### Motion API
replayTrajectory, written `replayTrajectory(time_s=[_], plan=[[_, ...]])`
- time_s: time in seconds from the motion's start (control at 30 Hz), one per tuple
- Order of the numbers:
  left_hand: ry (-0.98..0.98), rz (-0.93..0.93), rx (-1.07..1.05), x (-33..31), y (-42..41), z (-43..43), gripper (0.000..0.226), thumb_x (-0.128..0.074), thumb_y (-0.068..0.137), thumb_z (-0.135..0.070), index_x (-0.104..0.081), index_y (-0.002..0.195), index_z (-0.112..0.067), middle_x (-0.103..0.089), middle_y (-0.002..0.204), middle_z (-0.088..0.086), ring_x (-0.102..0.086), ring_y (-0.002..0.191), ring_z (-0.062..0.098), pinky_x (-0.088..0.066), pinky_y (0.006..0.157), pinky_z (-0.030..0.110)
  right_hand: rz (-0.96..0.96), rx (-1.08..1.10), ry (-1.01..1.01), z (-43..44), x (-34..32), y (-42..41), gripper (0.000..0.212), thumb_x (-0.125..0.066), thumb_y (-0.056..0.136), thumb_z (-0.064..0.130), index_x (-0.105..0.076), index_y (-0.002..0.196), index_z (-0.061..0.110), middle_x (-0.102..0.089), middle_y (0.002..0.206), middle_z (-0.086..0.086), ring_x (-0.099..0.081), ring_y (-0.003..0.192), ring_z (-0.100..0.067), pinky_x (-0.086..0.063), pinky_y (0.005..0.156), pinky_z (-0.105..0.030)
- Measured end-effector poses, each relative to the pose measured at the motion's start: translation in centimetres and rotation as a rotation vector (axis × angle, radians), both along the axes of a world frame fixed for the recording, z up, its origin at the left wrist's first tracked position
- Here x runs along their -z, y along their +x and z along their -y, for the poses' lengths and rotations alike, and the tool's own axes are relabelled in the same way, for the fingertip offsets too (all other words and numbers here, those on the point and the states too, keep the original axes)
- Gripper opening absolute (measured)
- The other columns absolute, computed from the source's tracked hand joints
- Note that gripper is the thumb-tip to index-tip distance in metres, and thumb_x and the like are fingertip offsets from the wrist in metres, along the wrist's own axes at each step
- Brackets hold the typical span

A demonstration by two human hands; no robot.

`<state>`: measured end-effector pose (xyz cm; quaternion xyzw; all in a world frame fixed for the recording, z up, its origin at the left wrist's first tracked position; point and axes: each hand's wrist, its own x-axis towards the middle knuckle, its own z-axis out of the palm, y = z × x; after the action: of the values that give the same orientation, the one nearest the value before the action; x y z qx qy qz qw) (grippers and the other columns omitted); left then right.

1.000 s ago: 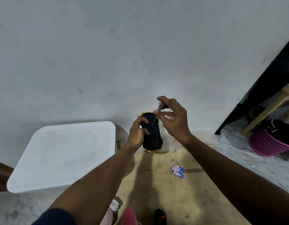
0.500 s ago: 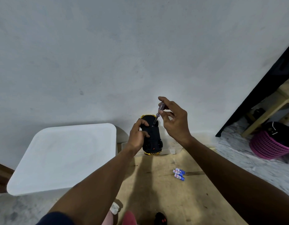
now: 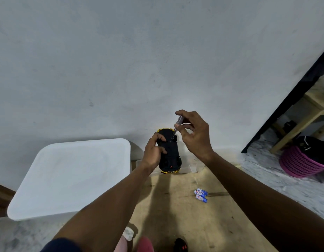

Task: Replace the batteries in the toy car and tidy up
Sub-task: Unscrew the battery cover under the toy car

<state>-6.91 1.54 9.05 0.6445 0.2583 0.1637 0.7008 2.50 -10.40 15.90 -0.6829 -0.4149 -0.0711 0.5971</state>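
A toy car (image 3: pixel 171 153) with a black underside and yellow edges is held upside down in the air, its left side gripped by my left hand (image 3: pixel 154 153). My right hand (image 3: pixel 194 133) pinches a small screwdriver (image 3: pixel 177 127) with a clear handle. The screwdriver's tip rests on the car's underside near its far end. Three blue-and-white batteries (image 3: pixel 200 195) lie together on the wooden board (image 3: pixel 184 215) below, to the right of the car.
A white square lid or tabletop (image 3: pixel 70 177) sits at the left. A clear plastic box (image 3: pixel 186 168) lies on the floor behind the car by the wall. A pink basket (image 3: pixel 301 162) and wooden furniture legs (image 3: pixel 299 128) stand at the right. A black remote (image 3: pixel 180 245) shows at the bottom edge.
My right hand has shifted its fingers on the screwdriver, turning it slightly. The car and my left hand stay almost where they were.
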Motion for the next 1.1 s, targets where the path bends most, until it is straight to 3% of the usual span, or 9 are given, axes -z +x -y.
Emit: replayTrajectory(time_s=[0.13, 0.27, 0.4, 0.57, 0.77, 0.93, 1.1], plan=[[0.012, -0.022, -0.003, 0.12, 0.07, -0.16, 0.038, -0.049, 0.051, -0.004, -0.053, 0.077, -0.031, -0.056, 0.105, 0.008, -0.053, 0.088, 0.027, -0.046, 0.064, 0.034, -0.029, 0.007, -0.037, 0.19, -0.10, -0.30, 0.043, -0.060, 0.088, -0.009, -0.063, 0.125, 0.013, -0.071, 0.099, -0.004, -0.069, 0.097, -0.013, -0.053, 0.087, -0.022], [0.018, -0.023, -0.004, 0.02, -0.06, -0.09, 0.037, -0.049, 0.050, -0.004, -0.053, 0.076, -0.030, -0.056, 0.104, 0.008, -0.053, 0.086, 0.026, -0.046, 0.062, 0.031, -0.023, 0.040, -0.075, 0.15, -0.06, -0.14, 0.039, -0.067, 0.088, 0.001, -0.063, 0.122, 0.019, -0.070, 0.099, 0.009, -0.069, 0.096, -0.012, -0.054, 0.080, -0.035], [0.011, -0.029, -0.003, 0.20, -0.05, -0.23, 0.037, -0.049, 0.050, -0.004, -0.053, 0.077, -0.030, -0.056, 0.104, 0.007, -0.053, 0.088, 0.027, -0.045, 0.065, 0.034, -0.067, -0.021, -0.070, 0.01, 0.08, -0.42, 0.050, -0.055, 0.091, -0.008, -0.055, 0.135, 0.015, -0.069, 0.103, -0.002, -0.068, 0.106, -0.012, -0.057, 0.085, -0.034], [0.032, -0.032, 0.004, 0.47, -0.03, -0.38, 0.037, -0.050, 0.050, -0.005, -0.053, 0.077, -0.031, -0.057, 0.110, 0.013, -0.055, 0.092, 0.029, -0.048, 0.071, 0.039, -0.017, -0.002, -0.032, -0.37, -0.03, -0.44, 0.042, -0.072, 0.085, 0.000, -0.067, 0.121, 0.018, -0.059, 0.098, -0.002, -0.065, 0.087, -0.018, -0.059, 0.078, -0.043], [-0.007, -0.010, 0.004, 0.07, -0.10, -0.13, 0.037, -0.047, 0.058, 0.006, -0.051, 0.081, -0.022, -0.055, 0.100, 0.006, -0.053, 0.082, 0.024, -0.046, 0.055, 0.025, -0.084, -0.032, -0.039, -0.57, 0.07, -0.35, 0.054, -0.054, 0.091, -0.011, -0.055, 0.138, 0.015, -0.063, 0.098, -0.005, -0.067, 0.097, -0.015, -0.060, 0.081, -0.032], [-0.003, -0.003, 0.005, -0.02, 0.01, -0.38, 0.035, -0.049, 0.051, -0.004, -0.052, 0.076, -0.028, -0.058, 0.101, 0.007, -0.053, 0.086, 0.025, -0.047, 0.066, 0.034, -0.057, -0.002, -0.004, -0.27, -0.05, -0.53, 0.039, -0.069, 0.087, -0.001, -0.065, 0.123, 0.014, -0.064, 0.097, -0.004, -0.068, 0.093, -0.019, -0.061, 0.078, -0.036], [0.008, -0.020, 0.003, -0.02, -0.02, -0.46, 0.035, -0.049, 0.051, -0.005, -0.053, 0.076, -0.029, -0.057, 0.100, 0.005, -0.053, 0.087, 0.027, -0.045, 0.069, 0.037, -0.079, -0.011, -0.030, -0.24, 0.12, -0.24, 0.043, -0.059, 0.092, -0.005, -0.061, 0.130, 0.015, -0.065, 0.096, -0.005, -0.069, 0.091, -0.019, -0.060, 0.078, -0.030]])
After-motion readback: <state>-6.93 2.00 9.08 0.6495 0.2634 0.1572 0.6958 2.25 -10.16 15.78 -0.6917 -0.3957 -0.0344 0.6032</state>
